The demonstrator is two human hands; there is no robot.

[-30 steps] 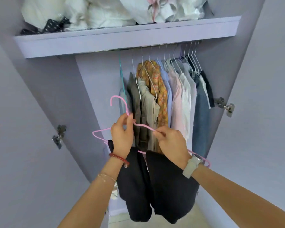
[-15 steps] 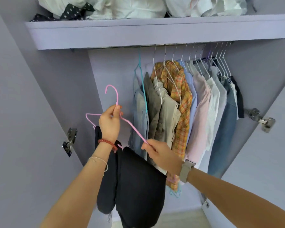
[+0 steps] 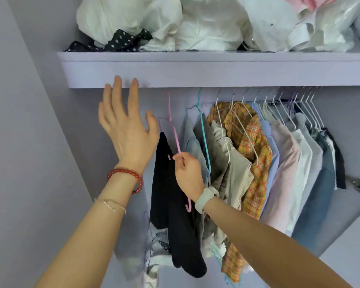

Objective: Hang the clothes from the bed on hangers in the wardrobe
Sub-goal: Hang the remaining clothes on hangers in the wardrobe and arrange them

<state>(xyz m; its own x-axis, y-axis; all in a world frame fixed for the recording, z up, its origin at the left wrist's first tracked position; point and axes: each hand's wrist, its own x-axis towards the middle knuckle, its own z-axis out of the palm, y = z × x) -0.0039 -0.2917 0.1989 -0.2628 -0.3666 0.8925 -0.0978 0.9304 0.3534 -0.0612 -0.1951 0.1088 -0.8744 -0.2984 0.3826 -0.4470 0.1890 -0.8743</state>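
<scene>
Dark garment [image 3: 170,196]: it hangs on the pink hanger, at the left end of the row of clothes in the wardrobe.
Pink hanger [image 3: 173,129]: its neck goes up behind the shelf's front board. I cannot see if the hook sits on the rail.
Right hand [image 3: 188,174]: it pinches the hanger's sloping wire, just above the dark cloth.
Left hand [image 3: 126,125]: fingers spread wide, holding nothing, up near the shelf's front board.
How to do it well: I think the hook should sit right over the rail before the right hand lets go. Let go slowly, so the cloth does not slide off.
Watch out: the blue hanger [image 3: 204,138] is just beside it. Keep the wires from tangling.
Shelf [image 3: 216,72]: white bags [image 3: 195,23] are piled on top.
</scene>
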